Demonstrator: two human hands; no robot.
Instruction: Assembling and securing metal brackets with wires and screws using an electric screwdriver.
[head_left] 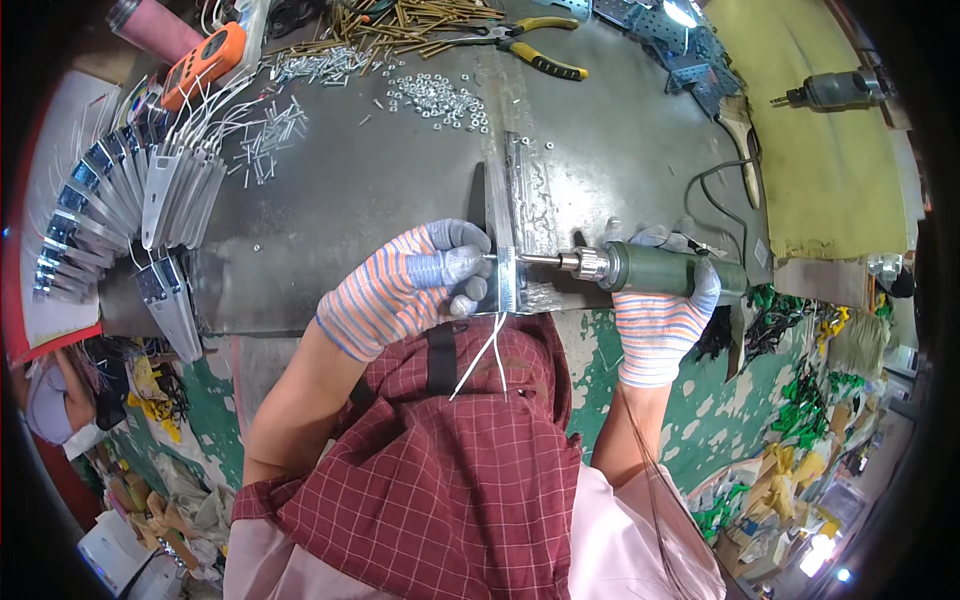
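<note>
My right hand (660,300), in a striped glove with grey fingertips, is wrapped round a dark green power screwdriver (650,270). Its long bit (540,260) points left and meets the side of a narrow metal part (506,280) at the table's front edge. Two white wires (497,350) hang from that part toward me. On the part's other side is my left hand (430,270), gloved alike, with thumb and forefinger pinched together opposite the bit. Whatever sits between those fingertips is hidden.
Metal pieces with white wires (180,200) are fanned out at the left. Nuts (440,100), screws (270,135), long brass-coloured rods (400,25) and yellow-handled pliers (530,45) lie at the back. At the right are a brush (745,150), a black cord (705,185) and another power driver (835,92).
</note>
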